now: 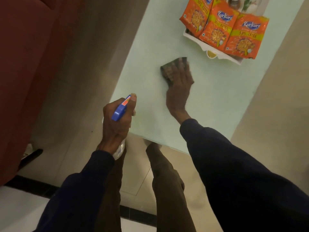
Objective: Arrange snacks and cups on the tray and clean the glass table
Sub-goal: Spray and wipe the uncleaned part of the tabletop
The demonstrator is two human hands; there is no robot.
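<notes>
1. Glass table – pale green top, runs from 6 to 1 o'clock of view, near corner at ctr-bottom.
2. Tray – white, scalloped rim, on table at 1 o'clock. Far end blurred; contents there can't be told.
3. Snack packets – 3 pcs, orange, "Kurkure" print. Flat on tray, overlapping side by side.
4. Cloth – dark, mottled, flat on table at 7 o'clock of tray. Near it, not touching.
5. R hand – palm down on cloth, fingers straight & spread, pressing it to the glass; nothing gripped.
6. Spray bottle – blue trigger head, clear body. Held over table's edge, at 8 o'clock of R hand.
7. L hand – fingers wrapped tight round bottle neck, one digit along the head.
8. Misc – dark sleeves on both arms; red sofa at 9 o'clock; beige tile floor.
</notes>
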